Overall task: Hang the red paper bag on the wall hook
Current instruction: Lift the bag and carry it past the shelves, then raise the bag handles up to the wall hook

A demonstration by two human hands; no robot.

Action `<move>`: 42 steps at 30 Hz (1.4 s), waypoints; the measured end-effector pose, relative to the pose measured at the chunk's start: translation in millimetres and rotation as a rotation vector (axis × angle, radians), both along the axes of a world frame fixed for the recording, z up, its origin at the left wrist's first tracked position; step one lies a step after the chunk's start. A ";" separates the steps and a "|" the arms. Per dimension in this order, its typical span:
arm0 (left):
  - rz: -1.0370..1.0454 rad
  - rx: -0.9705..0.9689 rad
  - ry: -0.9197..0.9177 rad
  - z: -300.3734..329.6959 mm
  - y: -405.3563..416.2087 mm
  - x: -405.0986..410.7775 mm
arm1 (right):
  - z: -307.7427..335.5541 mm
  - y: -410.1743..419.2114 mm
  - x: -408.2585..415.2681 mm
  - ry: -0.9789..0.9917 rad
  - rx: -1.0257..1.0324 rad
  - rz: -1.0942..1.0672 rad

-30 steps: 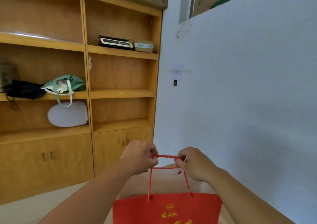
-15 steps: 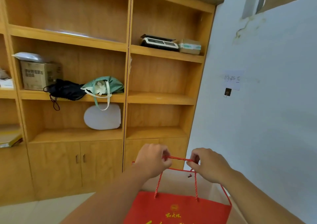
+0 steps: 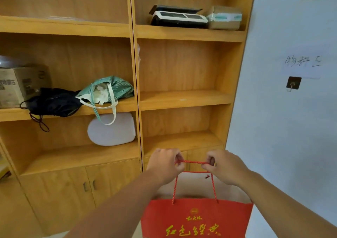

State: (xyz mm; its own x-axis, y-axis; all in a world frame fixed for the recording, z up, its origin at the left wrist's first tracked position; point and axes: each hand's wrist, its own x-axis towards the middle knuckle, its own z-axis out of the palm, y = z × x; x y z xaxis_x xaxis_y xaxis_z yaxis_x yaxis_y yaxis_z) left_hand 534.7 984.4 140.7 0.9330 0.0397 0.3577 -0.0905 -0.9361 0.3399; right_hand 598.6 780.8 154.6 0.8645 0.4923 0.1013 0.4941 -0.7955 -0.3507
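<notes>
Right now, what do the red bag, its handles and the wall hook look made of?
Red paper bag: stiff matte paper, going by its flat panel, crisp top edge and printed gold characters. Handles: twisted red cord, strands visible, held taut in the grip of left hand and right hand. Wall hook: dark square plate, probably plastic or metal, with a pale, likely metal hook.

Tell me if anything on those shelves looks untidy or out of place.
Slightly. The striped green tote bag lies slumped on its side, its strap dangling over the shelf edge in front of the white oval object below. The black bag beside it trails a cord off the edge too. Nothing looks spilled or broken.
</notes>
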 end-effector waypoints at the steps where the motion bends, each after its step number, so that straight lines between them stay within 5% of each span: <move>1: -0.002 -0.002 0.002 0.8 9.1 20.1 | 1.9 9.3 17.6 0.000 0.000 -0.008; 15: -0.330 -0.097 0.008 -16.6 84.0 323.1 | -12.8 70.6 242.0 -0.061 -0.076 -0.358; 26: -0.766 -0.197 -0.029 26.9 -35.4 483.1 | 14.8 -32.9 316.7 -0.176 0.208 -0.798; 32: -0.880 -0.190 -0.016 41.7 -112.6 540.0 | 26.9 -92.2 343.9 -0.297 0.544 -0.841; 42: -1.052 -0.241 0.046 60.1 -205.6 626.4 | 37.7 -160.4 403.6 -0.397 0.640 -0.950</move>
State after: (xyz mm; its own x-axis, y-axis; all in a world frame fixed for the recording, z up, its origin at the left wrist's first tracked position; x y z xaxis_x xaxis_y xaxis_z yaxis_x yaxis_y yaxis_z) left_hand 1161.1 778.8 200.8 0.5520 -0.7251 0.4117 -0.7930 -0.3040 0.5279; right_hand 1002.2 620.4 192.3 0.7073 -0.5576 0.4344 -0.0299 -0.6376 -0.7698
